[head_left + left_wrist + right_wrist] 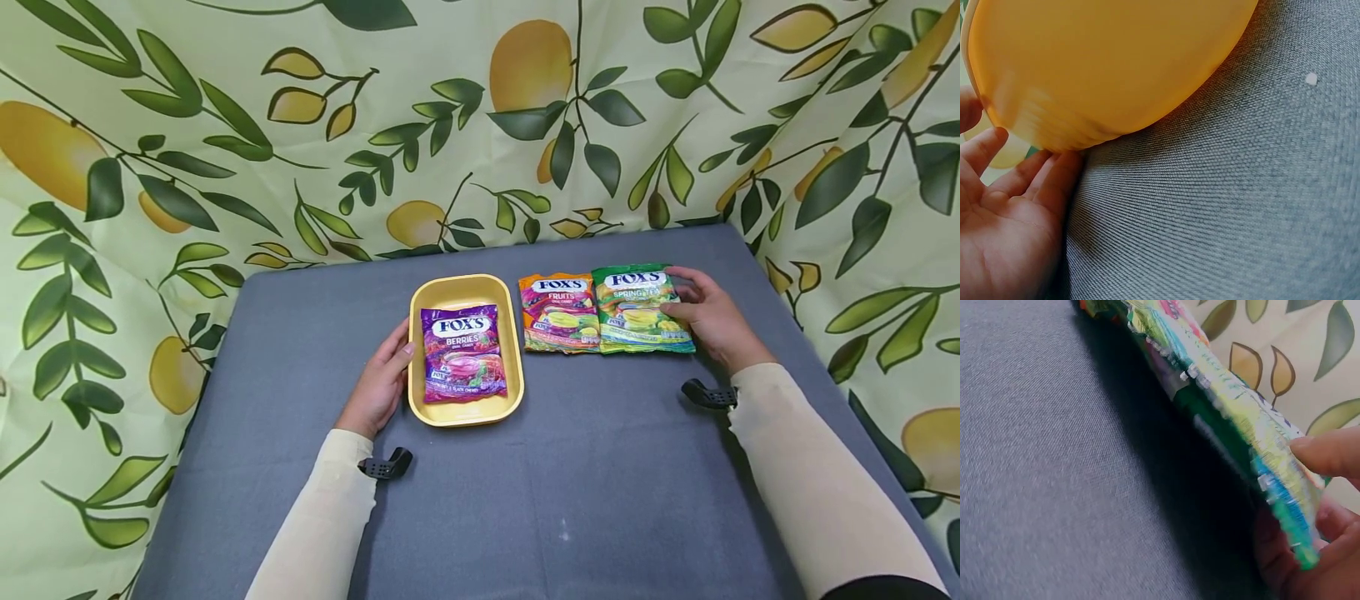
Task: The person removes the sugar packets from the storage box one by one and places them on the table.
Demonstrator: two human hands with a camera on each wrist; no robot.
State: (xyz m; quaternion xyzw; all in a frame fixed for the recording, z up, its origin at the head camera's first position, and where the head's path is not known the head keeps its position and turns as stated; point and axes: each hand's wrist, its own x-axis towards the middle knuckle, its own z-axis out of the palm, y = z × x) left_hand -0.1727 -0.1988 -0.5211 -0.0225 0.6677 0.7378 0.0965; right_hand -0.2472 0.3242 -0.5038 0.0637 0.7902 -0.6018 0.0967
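Observation:
My left hand [377,385] rests against the left side of a yellow tray [512,400], its fairly straight fingers touching the outer wall. In the left wrist view, the fingertips [996,136] meet the tray's side near the rim. A purple bag of berry candy [462,354] lies face up inside the tray. With thumb on top and fingers beneath, my right hand [716,321] pinches the right edge of a green bag of spring tea candy [637,308]. That edge is raised off the cloth in the right wrist view. Beside it is an orange bag of fruit candy [560,312], touching or slightly overlapped.
A grey cloth [525,500] covers the table. Behind and along the sides hangs a curtain [450,75] printed with leaves and yellow fruit. A dark band [386,464] sits on each wrist. A small white speck [1311,79] shows on the cloth.

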